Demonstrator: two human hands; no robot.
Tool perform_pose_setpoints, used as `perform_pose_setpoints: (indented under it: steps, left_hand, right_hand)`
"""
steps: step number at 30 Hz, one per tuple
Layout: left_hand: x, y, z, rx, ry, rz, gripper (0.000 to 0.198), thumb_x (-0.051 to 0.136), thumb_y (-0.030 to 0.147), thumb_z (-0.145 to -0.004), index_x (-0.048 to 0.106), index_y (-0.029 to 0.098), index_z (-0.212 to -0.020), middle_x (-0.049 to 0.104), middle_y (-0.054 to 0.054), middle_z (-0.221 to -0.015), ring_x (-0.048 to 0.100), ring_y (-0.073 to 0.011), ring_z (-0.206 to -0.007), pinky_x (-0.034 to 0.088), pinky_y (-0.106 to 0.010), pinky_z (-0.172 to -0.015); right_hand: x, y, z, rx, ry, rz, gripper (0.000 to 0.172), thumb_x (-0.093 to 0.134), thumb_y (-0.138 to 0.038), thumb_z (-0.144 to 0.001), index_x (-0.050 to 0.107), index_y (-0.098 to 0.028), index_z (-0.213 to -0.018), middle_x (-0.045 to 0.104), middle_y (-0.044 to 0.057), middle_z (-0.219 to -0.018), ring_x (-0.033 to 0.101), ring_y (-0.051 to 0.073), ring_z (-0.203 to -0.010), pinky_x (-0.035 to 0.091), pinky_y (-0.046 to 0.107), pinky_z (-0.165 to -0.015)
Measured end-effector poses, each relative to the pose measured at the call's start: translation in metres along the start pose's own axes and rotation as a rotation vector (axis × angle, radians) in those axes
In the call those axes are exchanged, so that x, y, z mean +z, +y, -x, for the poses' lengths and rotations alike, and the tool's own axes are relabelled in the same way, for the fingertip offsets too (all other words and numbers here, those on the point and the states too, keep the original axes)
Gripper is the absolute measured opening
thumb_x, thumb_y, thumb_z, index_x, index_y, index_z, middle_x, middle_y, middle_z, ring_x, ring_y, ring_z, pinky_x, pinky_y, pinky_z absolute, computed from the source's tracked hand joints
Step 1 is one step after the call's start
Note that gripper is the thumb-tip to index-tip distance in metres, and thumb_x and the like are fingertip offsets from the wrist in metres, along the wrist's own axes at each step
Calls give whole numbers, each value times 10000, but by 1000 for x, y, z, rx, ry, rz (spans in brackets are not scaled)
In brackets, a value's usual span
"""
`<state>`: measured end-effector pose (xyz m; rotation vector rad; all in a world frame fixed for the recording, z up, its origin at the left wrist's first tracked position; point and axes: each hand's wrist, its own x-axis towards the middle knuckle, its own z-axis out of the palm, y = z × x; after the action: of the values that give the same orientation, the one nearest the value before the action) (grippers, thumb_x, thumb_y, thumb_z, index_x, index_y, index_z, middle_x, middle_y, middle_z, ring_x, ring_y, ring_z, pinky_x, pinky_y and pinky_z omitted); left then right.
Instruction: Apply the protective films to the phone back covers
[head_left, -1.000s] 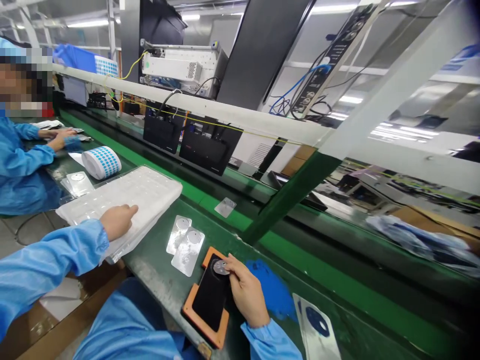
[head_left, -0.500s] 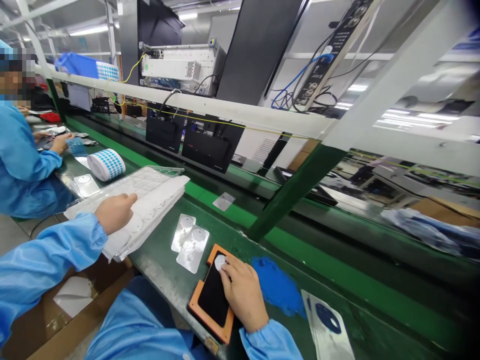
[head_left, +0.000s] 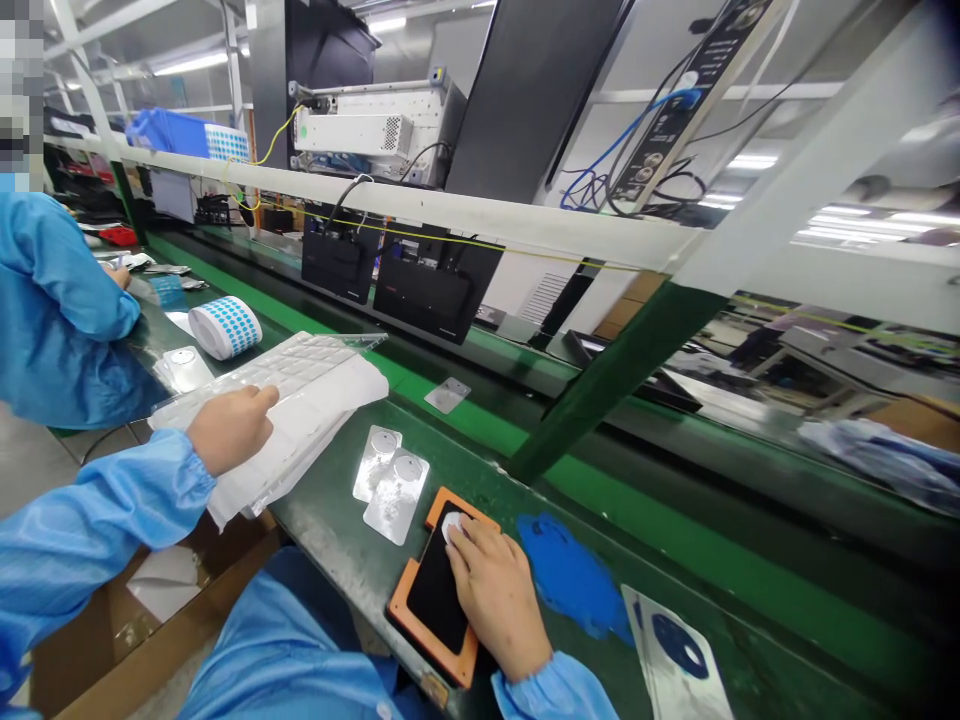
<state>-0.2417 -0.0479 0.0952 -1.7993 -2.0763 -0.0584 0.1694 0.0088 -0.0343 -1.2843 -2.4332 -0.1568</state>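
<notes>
My right hand (head_left: 499,590) rests over a black flat panel (head_left: 436,598) seated in an orange fixture (head_left: 401,605). Its bent fingers are at a small white round piece (head_left: 452,526) near the panel's top end and partly cover it. Over a stack of white sheets (head_left: 300,430) on a clear plastic tray (head_left: 296,350), my left hand (head_left: 234,428) is closed in a pinch. What lies between those fingertips is hidden. Two silvery cards with round marks (head_left: 397,495) overlap on the green bench, left of the fixture.
Blue crumpled material (head_left: 574,580) and a stack of silvery plates (head_left: 682,655) lie to the right. A blue-dotted label roll (head_left: 225,328) stands beyond the tray. One card (head_left: 448,396) lies on the green strip behind. A co-worker (head_left: 60,310) sits at far left; a cardboard box (head_left: 97,675) is below.
The view has shifted slightly, moving the bench scene rightward. The round marks on the sheets beside my left hand no longer show. My right hand stays at the white round piece.
</notes>
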Motion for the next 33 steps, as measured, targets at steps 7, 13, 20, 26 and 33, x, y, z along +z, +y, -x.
perform_pose_setpoints:
  steps: [7, 13, 20, 26, 33]
  left_hand:
    - [0, 2, 2, -12, -2, 8, 235, 437, 192, -817, 569, 188, -1011, 659, -97, -940, 650, -272, -808, 434, -347, -687]
    - [-10, 0, 11, -39, -63, 45, 249, 464, 191, -824, 560, 188, -1054, 659, -88, -957, 648, -244, -845, 455, -329, -719]
    - [-26, 26, 38, 19, -66, 139, 240, 452, 181, -846, 565, 186, -1057, 641, -96, -951, 633, -248, -848, 474, -353, -735]
    - [-21, 38, 56, 16, -96, 226, 180, 489, 171, -830, 564, 203, -991, 634, -89, -935, 629, -237, -869, 488, -355, -776]
    - [9, 32, 64, 27, -168, 270, 163, 483, 200, -864, 556, 199, -1011, 629, -106, -982, 637, -259, -912, 496, -380, -803]
  right_hand:
    - [1, 14, 5, 4, -133, 47, 371, 382, -285, -977, 651, -349, -1224, 592, -9, -1381, 451, 290, -1348, 276, 579, -1101]
    - [-14, 15, 4, 18, -194, -163, 405, 448, -405, -940, 604, -316, -1303, 557, 22, -1418, 373, 326, -1408, 237, 636, -1135]
    - [-27, -110, -76, 336, -277, -1246, 749, 702, -541, -764, 455, -265, -1415, 586, 108, -1368, 568, 273, -1237, 490, 416, -994]
    - [-3, -190, -138, 600, -292, -1557, 624, 548, -717, -803, 569, -259, -1225, 651, 110, -1232, 679, 247, -969, 564, 336, -698]
    - [22, -205, -151, 790, -348, -1641, 650, 548, -764, -771, 551, -286, -1211, 692, 83, -1106, 668, 207, -779, 539, 320, -600]
